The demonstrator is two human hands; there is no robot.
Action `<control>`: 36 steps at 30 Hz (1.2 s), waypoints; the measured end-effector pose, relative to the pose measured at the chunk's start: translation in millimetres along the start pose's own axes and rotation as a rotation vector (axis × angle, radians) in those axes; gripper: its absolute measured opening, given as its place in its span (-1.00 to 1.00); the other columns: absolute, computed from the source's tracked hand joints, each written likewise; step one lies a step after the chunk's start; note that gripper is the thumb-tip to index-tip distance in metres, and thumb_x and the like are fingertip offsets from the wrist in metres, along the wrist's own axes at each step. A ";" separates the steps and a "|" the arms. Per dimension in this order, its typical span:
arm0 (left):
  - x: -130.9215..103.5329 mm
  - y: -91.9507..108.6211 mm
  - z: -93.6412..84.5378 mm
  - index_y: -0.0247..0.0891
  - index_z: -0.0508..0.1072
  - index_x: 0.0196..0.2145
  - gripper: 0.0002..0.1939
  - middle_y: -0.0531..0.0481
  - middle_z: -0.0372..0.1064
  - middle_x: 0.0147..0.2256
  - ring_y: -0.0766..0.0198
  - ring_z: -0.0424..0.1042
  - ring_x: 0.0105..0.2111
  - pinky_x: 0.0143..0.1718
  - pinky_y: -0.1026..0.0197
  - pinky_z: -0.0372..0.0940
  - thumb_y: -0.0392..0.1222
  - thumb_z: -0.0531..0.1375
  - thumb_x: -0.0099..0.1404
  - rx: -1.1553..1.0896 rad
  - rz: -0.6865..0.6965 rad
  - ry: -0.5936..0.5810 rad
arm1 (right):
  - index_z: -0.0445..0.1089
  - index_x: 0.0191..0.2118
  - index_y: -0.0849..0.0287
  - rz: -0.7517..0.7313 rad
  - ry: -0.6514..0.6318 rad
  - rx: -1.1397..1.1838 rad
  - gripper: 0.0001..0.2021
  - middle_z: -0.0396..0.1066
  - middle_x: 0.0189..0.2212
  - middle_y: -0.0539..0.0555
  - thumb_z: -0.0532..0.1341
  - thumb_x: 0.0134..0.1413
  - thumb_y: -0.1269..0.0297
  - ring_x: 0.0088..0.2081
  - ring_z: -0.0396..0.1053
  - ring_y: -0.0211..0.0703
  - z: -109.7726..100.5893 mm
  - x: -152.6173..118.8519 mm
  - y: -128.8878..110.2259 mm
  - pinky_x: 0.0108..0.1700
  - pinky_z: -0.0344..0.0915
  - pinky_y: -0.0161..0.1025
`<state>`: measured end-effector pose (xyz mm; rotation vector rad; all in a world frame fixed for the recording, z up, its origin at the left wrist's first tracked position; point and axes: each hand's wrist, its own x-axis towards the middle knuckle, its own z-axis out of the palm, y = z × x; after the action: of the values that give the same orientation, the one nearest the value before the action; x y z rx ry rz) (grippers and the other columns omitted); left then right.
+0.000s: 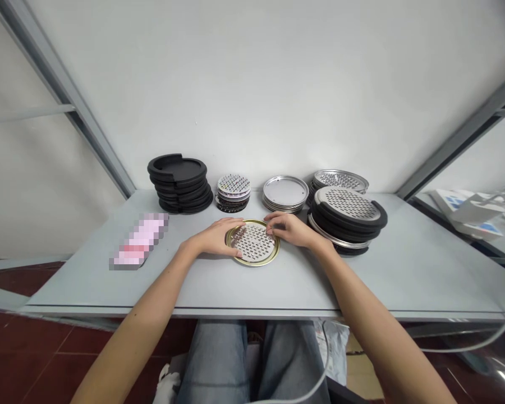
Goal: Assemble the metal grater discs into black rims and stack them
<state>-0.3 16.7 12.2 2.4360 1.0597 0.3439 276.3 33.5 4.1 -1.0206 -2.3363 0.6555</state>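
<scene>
A round metal lid (276,254) with a gold rim lies flat on the table in front of me. Inside it sits a perforated grater disc (256,242) with rows of raised slots. My left hand (219,237) grips the lid's left side, thumb at the front and fingers at the back. At the back right edge, my right hand (292,229) has its fingers curled, with thumb and fingertips pinched at the disc's edge by the rim. What lies under the fingertips is partly hidden.
Along the back of the table (252,292) stand stacked black ring-shaped holders (179,185), small perforated discs (234,193) and silver lids (285,193). At right are more grater discs (340,179) and a pile of black holders with discs (347,219). A blurred pink phone-like object (141,240) lies left.
</scene>
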 end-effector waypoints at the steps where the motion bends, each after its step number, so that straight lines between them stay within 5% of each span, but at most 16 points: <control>1: 0.0 0.0 -0.2 -0.26 0.21 0.24 -0.06 -0.20 0.09 0.27 -0.09 0.02 0.29 0.30 -0.04 -0.03 0.13 0.38 -0.03 0.001 0.002 -0.001 | 0.54 -0.35 0.19 -0.016 0.006 -0.003 -0.87 0.42 -0.08 0.17 0.21 0.09 0.39 -0.08 0.43 -0.10 0.1 0.3 0.4 0.07 0.26 -0.13; 16: 0.6 0.4 1.1 -0.25 0.19 0.25 -0.07 -0.19 0.10 0.27 -0.04 0.03 0.29 0.30 0.00 -0.04 0.15 0.36 0.00 0.025 -0.007 0.009 | 0.53 -0.34 0.17 -0.123 0.046 -0.109 -0.80 0.46 -0.23 0.11 0.14 0.10 0.46 -0.23 0.43 -0.16 3.5 -0.8 1.5 -0.08 0.32 -0.21; 24: -1.7 0.4 1.5 -0.20 -0.01 0.34 0.21 -0.20 -0.24 0.37 -0.11 -0.23 0.35 0.32 -0.09 -0.17 0.26 0.40 -0.16 0.015 -0.046 -0.124 | 0.53 -0.36 0.16 -0.109 0.031 -0.108 -0.82 0.45 -0.21 0.12 0.17 0.08 0.45 -0.22 0.43 -0.15 3.9 -4.7 -2.8 -0.07 0.33 -0.22; 36: -1.8 -1.8 3.7 -0.14 0.02 0.32 0.15 -0.15 -0.12 0.35 -0.07 -0.14 0.34 0.32 -0.03 -0.14 0.20 0.41 -0.12 0.031 -0.008 -0.068 | 0.52 -0.36 0.15 -0.130 0.015 -0.136 -0.82 0.52 -0.32 0.10 0.16 0.09 0.45 -0.23 0.43 -0.09 4.3 -4.7 -4.6 -0.05 0.30 -0.15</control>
<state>-1.1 15.2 8.0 2.4521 1.0523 0.2417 274.1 26.2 2.5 -0.9187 -2.4374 0.4427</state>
